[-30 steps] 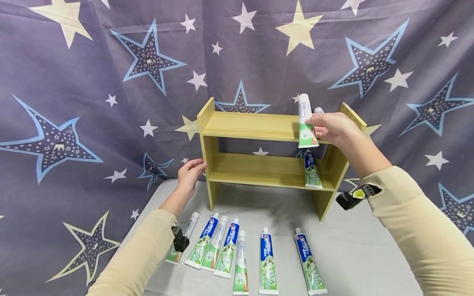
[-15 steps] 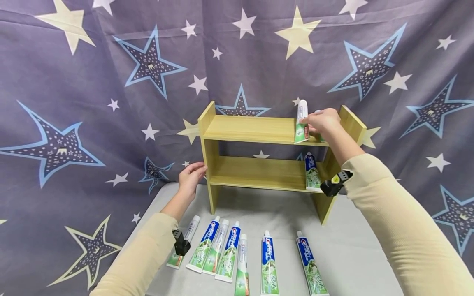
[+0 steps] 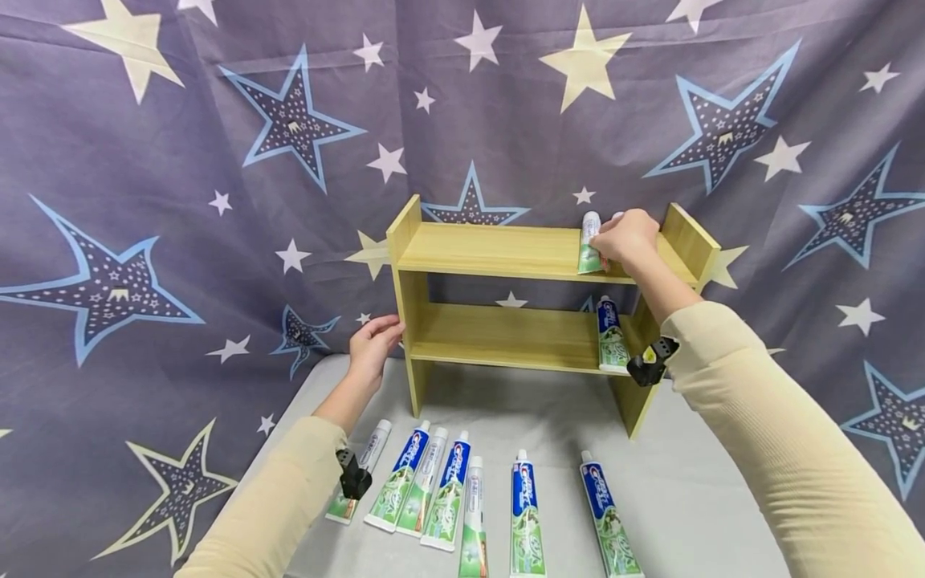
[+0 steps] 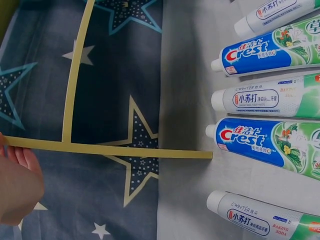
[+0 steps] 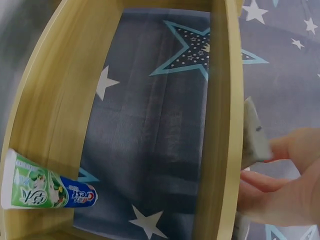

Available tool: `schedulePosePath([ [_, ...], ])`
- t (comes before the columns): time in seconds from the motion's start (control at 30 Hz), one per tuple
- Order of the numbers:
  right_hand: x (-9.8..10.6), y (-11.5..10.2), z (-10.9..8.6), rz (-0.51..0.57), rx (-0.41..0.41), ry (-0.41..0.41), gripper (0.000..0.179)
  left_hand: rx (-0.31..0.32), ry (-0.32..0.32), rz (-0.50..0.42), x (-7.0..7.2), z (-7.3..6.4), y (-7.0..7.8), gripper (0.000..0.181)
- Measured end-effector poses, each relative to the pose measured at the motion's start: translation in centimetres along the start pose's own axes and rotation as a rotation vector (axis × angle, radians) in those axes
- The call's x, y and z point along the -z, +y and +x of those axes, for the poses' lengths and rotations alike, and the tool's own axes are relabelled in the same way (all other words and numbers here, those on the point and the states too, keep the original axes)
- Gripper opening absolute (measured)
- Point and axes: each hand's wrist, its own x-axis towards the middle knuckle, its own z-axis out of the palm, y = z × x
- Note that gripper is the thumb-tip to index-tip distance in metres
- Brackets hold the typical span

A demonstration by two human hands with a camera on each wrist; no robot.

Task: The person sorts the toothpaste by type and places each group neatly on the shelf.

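My right hand [image 3: 627, 239] pinches a white-and-green toothpaste tube [image 3: 588, 241] over the right part of the top board of a wooden shelf [image 3: 491, 247]. Its cap points up and its flat end is low, at the board; whether it touches is unclear. In the right wrist view, the flat end of this tube [image 5: 255, 136] shows beside the fingers. Another tube behind the hand is mostly hidden. My left hand [image 3: 372, 349] touches the outer face of the shelf's left side panel with its fingers, also seen in the left wrist view beside the panel [image 4: 140, 150].
A blue-and-green Crest tube [image 3: 611, 337] leans on the lower board at the right. Several tubes lie on the grey table [image 3: 694, 490] in front, among them a Crest tube [image 3: 526, 514] and another farther right [image 3: 610, 514]. A starry curtain [image 3: 506, 104] hangs behind.
My right hand has brought the white-and-green tube down and back onto the top board area, turning it slightly more upright. The left hand stays at the side panel.
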Motion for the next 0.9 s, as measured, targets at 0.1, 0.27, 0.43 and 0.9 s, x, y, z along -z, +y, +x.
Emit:
schedulePosePath([
  [0.1, 0.1, 0.0, -0.1, -0.055, 0.047, 0.003, 0.036, -0.001, -0.003, 0.000, -0.1, 0.0, 0.1, 0.025],
  [0.27, 0.3, 0.2, -0.3, -0.002, 0.084, 0.024, 0.036, -0.007, -0.015, -0.008, 0.0, 0.1, 0.1, 0.027],
  [0.43, 1.1, 0.7, -1.0, 0.062, 0.095, 0.012, 0.040, 0.004, -0.017, -0.002, 0.0, 0.0, -0.2, 0.029],
  [0.9, 2.4, 4.4, -6.1, 0.164, 0.329, 0.121, 0.033, 0.001, -0.016, -0.008, -0.1, 0.0, -0.1, 0.022],
])
